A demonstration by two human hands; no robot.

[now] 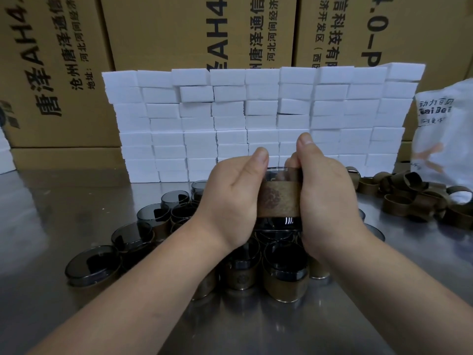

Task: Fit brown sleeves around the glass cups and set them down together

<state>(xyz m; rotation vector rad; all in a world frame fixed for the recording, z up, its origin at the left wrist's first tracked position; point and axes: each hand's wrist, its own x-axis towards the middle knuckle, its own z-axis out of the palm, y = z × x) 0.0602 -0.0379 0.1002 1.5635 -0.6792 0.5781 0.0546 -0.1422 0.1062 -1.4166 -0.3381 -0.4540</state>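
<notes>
Only the head view to go on, so here's what I've got. Both my hands are wrapped round one glass cup (280, 175), which sits squeezed between them. My left hand (238, 198) clamps its left side and my right hand (325, 190) its right side, both thumbs poking up past the rim. The brown sleeve (277, 199) is around the cup's middle, with dark glass showing above and below it, so I'd say it's seated or very nearly there. I can't tell whether it needs another nudge. The cup's long axis runs roughly upright, rim at the top and maybe tipped a bit away from me.

What matters for the next move is that the cup hangs right above the bunch of finished cups (285, 275) on the metal table (76, 201), not touching them. That group lies straight below and slightly toward me, so setting it down looks like a short drop, not a reach. My wrists hide a lot of the group, so I can't really see the free spot. The loose sleeves (409, 201) are piled off to the right, well apart from the cups and nearer my right hand, so that hand makes sense for grabbing one. Behind everything there's a wall of white foam blocks (256, 119).
</notes>
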